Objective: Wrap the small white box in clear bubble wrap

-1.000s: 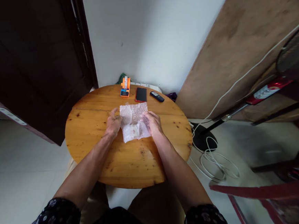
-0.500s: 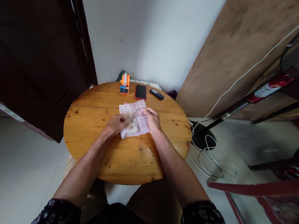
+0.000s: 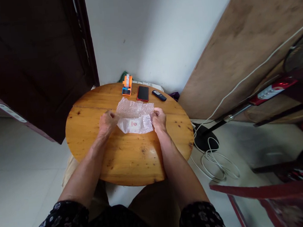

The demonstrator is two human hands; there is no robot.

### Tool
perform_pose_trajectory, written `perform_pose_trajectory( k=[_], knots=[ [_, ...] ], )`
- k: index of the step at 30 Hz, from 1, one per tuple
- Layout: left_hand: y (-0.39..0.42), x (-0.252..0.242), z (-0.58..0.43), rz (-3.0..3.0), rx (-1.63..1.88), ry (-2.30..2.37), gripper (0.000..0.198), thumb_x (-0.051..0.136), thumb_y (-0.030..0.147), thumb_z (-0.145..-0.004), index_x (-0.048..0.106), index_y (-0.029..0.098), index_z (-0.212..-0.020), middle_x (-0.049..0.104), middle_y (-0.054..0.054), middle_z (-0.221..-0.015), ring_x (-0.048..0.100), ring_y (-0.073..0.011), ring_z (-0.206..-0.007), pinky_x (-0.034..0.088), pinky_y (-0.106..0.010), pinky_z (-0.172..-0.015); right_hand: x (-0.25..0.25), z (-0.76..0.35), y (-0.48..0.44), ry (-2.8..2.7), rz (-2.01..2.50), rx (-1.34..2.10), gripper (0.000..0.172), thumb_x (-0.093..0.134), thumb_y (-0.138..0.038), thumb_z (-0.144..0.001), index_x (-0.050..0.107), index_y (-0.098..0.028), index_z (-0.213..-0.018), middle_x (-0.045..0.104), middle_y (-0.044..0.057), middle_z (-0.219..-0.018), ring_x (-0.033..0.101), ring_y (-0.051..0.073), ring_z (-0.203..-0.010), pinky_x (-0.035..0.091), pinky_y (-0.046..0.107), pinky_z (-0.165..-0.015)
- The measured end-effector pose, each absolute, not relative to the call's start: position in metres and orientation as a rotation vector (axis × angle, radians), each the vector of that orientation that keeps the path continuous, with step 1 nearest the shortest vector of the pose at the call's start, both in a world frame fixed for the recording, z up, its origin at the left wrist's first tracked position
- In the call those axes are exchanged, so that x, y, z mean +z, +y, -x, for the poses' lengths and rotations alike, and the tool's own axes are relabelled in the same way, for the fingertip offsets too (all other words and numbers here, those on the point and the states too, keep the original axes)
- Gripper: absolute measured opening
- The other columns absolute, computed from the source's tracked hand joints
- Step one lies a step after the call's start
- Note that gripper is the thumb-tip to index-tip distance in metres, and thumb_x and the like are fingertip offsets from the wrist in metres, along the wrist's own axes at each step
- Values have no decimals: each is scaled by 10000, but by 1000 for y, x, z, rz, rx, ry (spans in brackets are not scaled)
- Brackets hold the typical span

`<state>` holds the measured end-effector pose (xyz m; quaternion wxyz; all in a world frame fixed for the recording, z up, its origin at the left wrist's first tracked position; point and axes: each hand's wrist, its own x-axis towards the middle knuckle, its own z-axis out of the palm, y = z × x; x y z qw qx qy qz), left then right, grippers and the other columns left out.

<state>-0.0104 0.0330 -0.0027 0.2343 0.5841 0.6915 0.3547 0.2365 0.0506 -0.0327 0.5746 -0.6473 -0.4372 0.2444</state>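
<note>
A sheet of clear bubble wrap (image 3: 135, 108) lies spread near the middle of the wooden table, its far part opened away from me. On its near part sits a small white packet (image 3: 134, 124) with a reddish mark, partly covered by the plastic. My left hand (image 3: 108, 121) pinches the wrap's left edge. At the opposite edge, my right hand (image 3: 158, 118) grips the wrap between thumb and fingers. Both hands are closed, just above the tabletop.
Along the table's (image 3: 129, 164) far side stand an orange and blue tape dispenser (image 3: 127, 84), a dark phone with a red edge (image 3: 142, 93) and a black handset (image 3: 159, 95). A white cable (image 3: 215, 161) coils on the floor at right, beside a red chair (image 3: 265, 190).
The bubble wrap is opened wider, its far part now spread toward the back. My left hand has moved left to the wrap's edge, and my right hand slightly right.
</note>
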Motion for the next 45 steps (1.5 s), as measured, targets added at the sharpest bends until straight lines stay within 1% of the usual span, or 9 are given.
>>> perform_pose_trajectory(
  k=[4,11,18,22,27,32,34,37,45],
  knots=[
    [22,4,1,-1774,1243,1751,301,557,206,-747,694,165,-1012,726,-86,-932,655,-216,-863,488,-300,-793,-17,-233,40,-1138,1438,383,384,628,-379,-721,652,-201,-1060,701,79,-1058,646,219,-903,507,361,-863],
    [13,8,-2,-1928,1145,1417,352,529,357,-839,707,188,-1091,752,-82,-1071,674,-230,-963,508,-318,-848,10,-224,18,-1389,1211,855,488,576,-678,-832,696,-209,-897,737,49,-840,688,219,-823,535,342,-771],
    [16,20,15,-1728,1052,1269,497,427,562,-905,713,156,-910,588,-5,-527,618,-186,-629,494,-291,-672,40,-233,-8,-1957,1008,1704,505,598,-629,-863,723,-144,-928,758,80,-813,704,158,-651,456,227,-508],
    [12,27,24,-1599,678,1140,298,570,414,-812,673,168,-945,585,25,-548,512,-121,-432,414,-249,-484,43,-233,-11,-2159,1104,1839,439,641,-555,-858,711,-141,-986,763,74,-825,703,137,-601,392,189,-419],
    [8,29,22,-1683,490,1158,312,567,281,-732,657,178,-1012,633,8,-663,563,-131,-505,431,-248,-497,39,-239,-4,-1944,1176,1465,321,627,-465,-866,694,-160,-942,714,29,-781,610,94,-549,386,209,-461],
    [6,27,10,-1881,640,1192,583,578,308,-715,599,229,-1292,715,-81,-1183,662,-277,-1015,553,-398,-848,25,-229,1,-1886,1161,1063,491,776,-313,-697,660,-217,-1163,689,53,-1185,645,172,-988,503,277,-784],
    [4,26,6,-1908,565,1084,762,603,312,-713,455,252,-1458,640,-83,-1370,618,-303,-1187,526,-427,-981,19,-220,1,-1982,1195,1094,632,791,-248,-647,616,-244,-1254,683,41,-1226,648,185,-1015,512,294,-821],
    [0,22,0,-1987,484,1020,928,643,316,-709,287,222,-1561,544,-111,-1491,521,-316,-1349,467,-433,-1097,17,-212,0,-2083,1327,1016,485,731,-203,-667,663,-232,-1146,733,4,-998,668,178,-853,517,302,-774],
    [7,-2,-8,-2320,388,1243,1053,746,498,-681,284,117,-1547,397,-207,-1576,305,-373,-1495,282,-487,-1228,19,-267,20,-1554,1843,390,470,603,-282,-777,605,-212,-1241,725,77,-1102,685,255,-977,543,383,-861]
  ],
)
